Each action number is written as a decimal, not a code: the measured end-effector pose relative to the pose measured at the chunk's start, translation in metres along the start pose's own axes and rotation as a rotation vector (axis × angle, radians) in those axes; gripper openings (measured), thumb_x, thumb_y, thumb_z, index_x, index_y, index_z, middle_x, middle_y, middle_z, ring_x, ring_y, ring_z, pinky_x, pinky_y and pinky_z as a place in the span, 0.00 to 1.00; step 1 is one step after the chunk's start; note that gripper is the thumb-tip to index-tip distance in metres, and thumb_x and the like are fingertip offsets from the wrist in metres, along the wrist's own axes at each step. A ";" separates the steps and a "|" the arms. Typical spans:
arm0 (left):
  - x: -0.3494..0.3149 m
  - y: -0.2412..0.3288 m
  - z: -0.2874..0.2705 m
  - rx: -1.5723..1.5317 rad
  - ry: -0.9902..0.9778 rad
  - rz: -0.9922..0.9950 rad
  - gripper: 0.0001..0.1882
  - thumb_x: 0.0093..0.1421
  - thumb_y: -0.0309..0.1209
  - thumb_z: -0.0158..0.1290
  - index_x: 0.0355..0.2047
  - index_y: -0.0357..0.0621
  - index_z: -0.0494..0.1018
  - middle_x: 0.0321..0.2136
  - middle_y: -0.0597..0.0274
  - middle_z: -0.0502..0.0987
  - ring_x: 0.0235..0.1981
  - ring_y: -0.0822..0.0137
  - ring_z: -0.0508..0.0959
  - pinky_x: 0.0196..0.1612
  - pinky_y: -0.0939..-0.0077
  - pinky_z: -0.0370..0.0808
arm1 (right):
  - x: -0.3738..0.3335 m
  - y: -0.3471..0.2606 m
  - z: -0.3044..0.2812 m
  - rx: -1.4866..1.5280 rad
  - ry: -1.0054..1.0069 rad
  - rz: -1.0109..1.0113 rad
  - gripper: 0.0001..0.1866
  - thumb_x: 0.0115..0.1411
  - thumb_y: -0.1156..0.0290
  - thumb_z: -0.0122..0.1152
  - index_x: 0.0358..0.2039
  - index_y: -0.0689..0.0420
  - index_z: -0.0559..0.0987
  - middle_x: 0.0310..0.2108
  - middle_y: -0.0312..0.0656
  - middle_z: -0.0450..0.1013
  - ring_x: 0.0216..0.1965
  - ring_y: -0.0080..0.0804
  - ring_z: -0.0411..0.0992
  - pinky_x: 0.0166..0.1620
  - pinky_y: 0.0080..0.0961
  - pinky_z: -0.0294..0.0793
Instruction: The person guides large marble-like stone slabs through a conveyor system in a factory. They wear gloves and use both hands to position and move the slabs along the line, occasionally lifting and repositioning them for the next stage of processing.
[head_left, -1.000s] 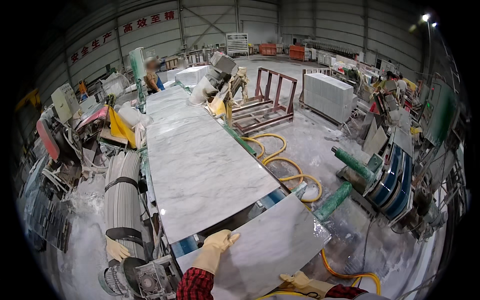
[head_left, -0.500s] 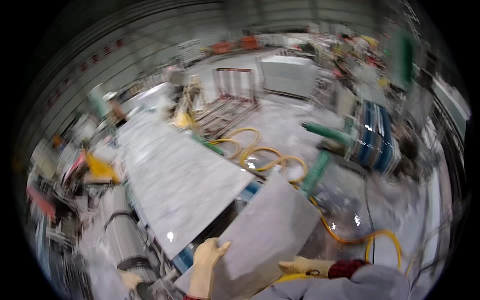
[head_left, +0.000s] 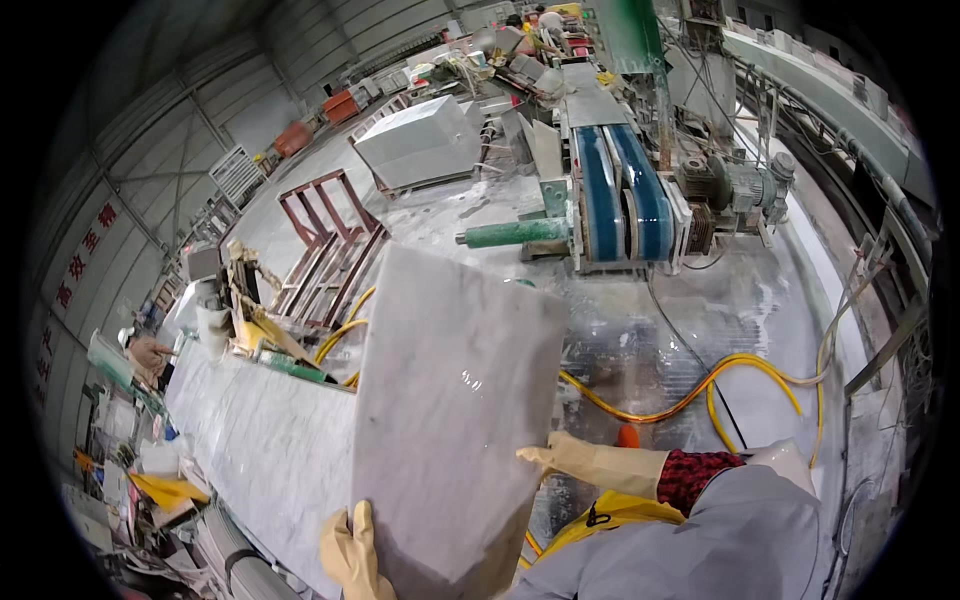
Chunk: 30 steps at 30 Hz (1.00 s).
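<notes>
A pale grey-white stone slab (head_left: 455,370) with faint veins is held in front of me, tilted, its surface wet and shiny. My left hand (head_left: 356,552), in a cream rubber glove, grips its near left edge with the thumb on the upper face. On the opposite edge, my right hand (head_left: 565,455), gloved alike, is closed on the slab; the fingers beneath are hidden. Behind and to the left, a larger veined marble slab (head_left: 260,430) lies flat, partly covered by the held one.
A blue-belted conveyor (head_left: 598,190) with motors (head_left: 740,185) stands ahead right, a green cylinder (head_left: 515,233) jutting leftward. Yellow hose (head_left: 690,397) crosses the wet floor. A red-brown metal rack (head_left: 325,240) and white block (head_left: 420,140) stand farther off. Another person (head_left: 145,355) is at far left.
My view has turned right, bringing the conveyor toward the middle. The held slab has swung away from the larger slab's near end, with both hands still on it.
</notes>
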<state>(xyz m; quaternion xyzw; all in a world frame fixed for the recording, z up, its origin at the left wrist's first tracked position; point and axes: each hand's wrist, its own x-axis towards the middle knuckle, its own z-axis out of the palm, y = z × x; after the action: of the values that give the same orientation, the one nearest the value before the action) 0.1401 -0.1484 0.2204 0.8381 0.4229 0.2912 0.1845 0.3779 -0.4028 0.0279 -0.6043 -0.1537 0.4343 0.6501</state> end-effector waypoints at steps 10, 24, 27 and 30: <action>0.082 0.177 0.259 -0.598 -0.305 -0.162 0.28 0.72 0.50 0.60 0.35 0.30 0.81 0.26 0.67 0.78 0.28 0.72 0.71 0.34 0.70 0.70 | 0.071 -0.106 -0.232 0.125 0.476 -0.357 0.34 0.65 0.49 0.78 0.55 0.70 0.83 0.48 0.46 0.83 0.47 0.31 0.80 0.52 0.31 0.82; 0.029 0.345 0.525 -0.430 -0.890 -0.234 0.34 0.76 0.60 0.47 0.49 0.38 0.84 0.35 0.60 0.85 0.37 0.65 0.81 0.45 0.64 0.76 | 0.074 -0.083 -0.528 0.125 1.015 0.067 0.43 0.57 0.52 0.83 0.61 0.72 0.77 0.51 0.48 0.83 0.49 0.37 0.81 0.53 0.34 0.81; 0.036 0.361 0.533 -0.164 -0.958 -0.052 0.35 0.76 0.61 0.45 0.55 0.41 0.83 0.43 0.56 0.86 0.43 0.59 0.83 0.51 0.61 0.75 | 0.085 -0.078 -0.545 0.271 1.013 0.215 0.45 0.57 0.52 0.83 0.65 0.71 0.75 0.54 0.49 0.82 0.51 0.39 0.81 0.56 0.34 0.81; 0.040 0.353 0.547 -0.217 -0.981 -0.072 0.36 0.76 0.62 0.42 0.59 0.46 0.82 0.49 0.54 0.86 0.51 0.54 0.83 0.57 0.60 0.74 | 0.075 -0.101 -0.534 0.180 0.937 0.190 0.45 0.58 0.52 0.83 0.64 0.71 0.75 0.53 0.49 0.83 0.52 0.39 0.81 0.57 0.35 0.80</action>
<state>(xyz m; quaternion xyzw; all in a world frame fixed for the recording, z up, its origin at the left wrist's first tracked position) 0.7238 -0.3530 0.0126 0.8371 0.2824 -0.1014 0.4573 0.8465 -0.6840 -0.0226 -0.6875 0.2495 0.1842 0.6566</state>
